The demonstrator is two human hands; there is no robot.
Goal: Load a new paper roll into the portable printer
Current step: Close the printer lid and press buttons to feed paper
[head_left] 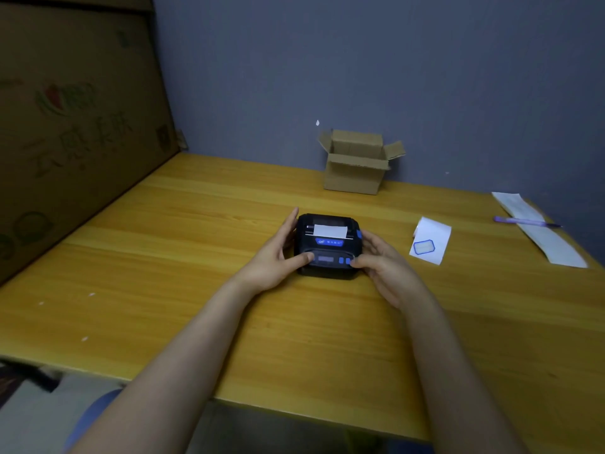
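Note:
A small black portable printer (327,253) with blue buttons sits on the yellow wooden table (196,257), lid closed. A white strip of paper (330,231) sticks out of its top slot. My left hand (278,257) grips the printer's left side, thumb on the front panel. My right hand (383,263) holds the right side, thumb by the blue buttons. A white paper piece with a blue-outlined label (429,242) lies to the right of the printer.
An open small cardboard box (355,172) stands at the back against the grey wall. A long white paper strip (550,244) with a purple pen (523,221) across it lies at the far right. A large cardboard sheet (72,126) leans along the left.

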